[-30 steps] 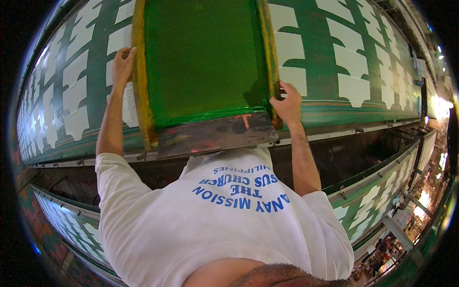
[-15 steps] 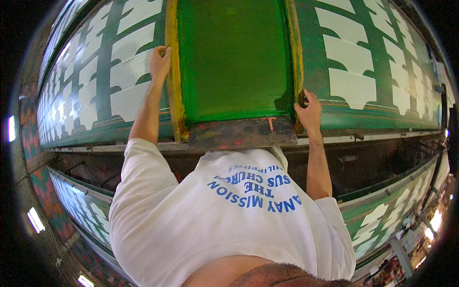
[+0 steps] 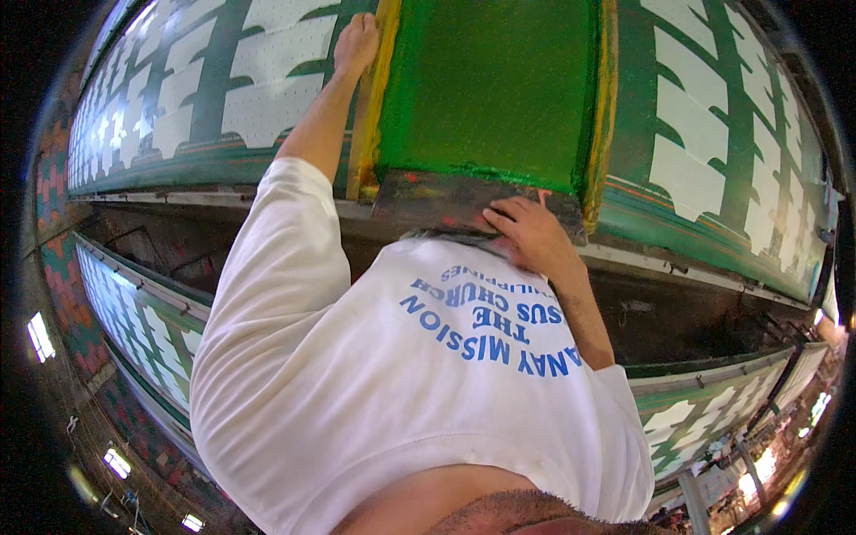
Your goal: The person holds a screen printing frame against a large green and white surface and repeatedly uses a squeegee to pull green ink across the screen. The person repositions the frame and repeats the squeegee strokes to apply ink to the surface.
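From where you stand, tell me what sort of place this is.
Probably a screen-printing workshop: a framed green screen sits over a long green table bearing rows of white pieces, and another such table shows lower in the view.

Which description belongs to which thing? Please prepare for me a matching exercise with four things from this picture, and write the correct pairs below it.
1. Left hand
2. Right hand
3. Panel inside the frame
4. Shirt

A. White, with blue lettering
B. Over the dark strip at the frame's near end
C. At the frame's left side
D. Green

Pairs: 1-C, 2-B, 3-D, 4-A
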Motion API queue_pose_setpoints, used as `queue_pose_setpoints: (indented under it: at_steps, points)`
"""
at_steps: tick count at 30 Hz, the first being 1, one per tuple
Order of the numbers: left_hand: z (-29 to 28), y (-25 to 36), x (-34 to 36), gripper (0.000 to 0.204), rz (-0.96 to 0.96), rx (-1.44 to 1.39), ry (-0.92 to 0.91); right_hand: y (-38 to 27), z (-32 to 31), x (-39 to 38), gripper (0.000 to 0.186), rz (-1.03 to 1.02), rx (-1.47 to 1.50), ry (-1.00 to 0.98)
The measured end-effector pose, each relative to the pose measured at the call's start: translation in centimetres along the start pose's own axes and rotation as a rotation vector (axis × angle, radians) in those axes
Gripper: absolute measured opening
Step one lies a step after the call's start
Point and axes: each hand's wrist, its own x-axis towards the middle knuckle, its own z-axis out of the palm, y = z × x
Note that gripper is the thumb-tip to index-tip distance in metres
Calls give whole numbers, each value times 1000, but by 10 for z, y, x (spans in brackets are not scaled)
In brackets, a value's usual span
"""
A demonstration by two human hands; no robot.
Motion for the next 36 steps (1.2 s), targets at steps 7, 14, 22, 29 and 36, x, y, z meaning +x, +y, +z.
queue_pose_setpoints:
  at_steps: [7,14,22,29,36]
  points:
    - [26,-23,15,32,303,362,100,-8,19,28,56,238,-248,108]
    - [-1,20,-3,43,-60,-42,40,2,-27,69,54,548,-182,-230]
    - [-12,31,-8,44,-81,-97,-17,-18,5,55,60,446,-291,-112]
    - [3,21,0,39,-107,-90,-35,-33,52,61,65,498,-383,157]
    - [14,-10,6,23,324,209,123,65,-9,176,38,490,-558,178]
